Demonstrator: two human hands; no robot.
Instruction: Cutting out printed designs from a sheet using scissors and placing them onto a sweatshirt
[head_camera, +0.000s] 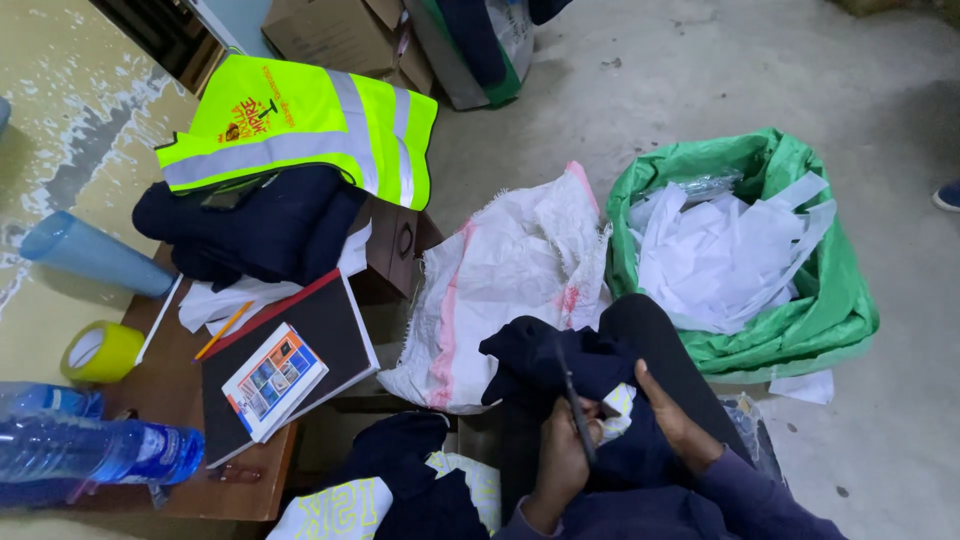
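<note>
1. Head view: the left hand (562, 462) is curled tight around a thin dark tool (576, 405), knuckles up.
2. The right hand (672, 418) pinches the dark garment (560, 365), fingers closed on its fold.
3. The tool's long axis runs near upright, its tip pointing toward the white woven sack (510, 280).
4. The garment lies on the lap, just below that sack.

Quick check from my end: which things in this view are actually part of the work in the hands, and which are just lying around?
In hand:
left hand, gripping a thin dark tool
right hand, holding the dark navy garment on the lap
white patch on that garment

Lying about:
hi-vis vest
black notebook
tape roll
water bottles
green bag of white scraps
white woven sack
</note>
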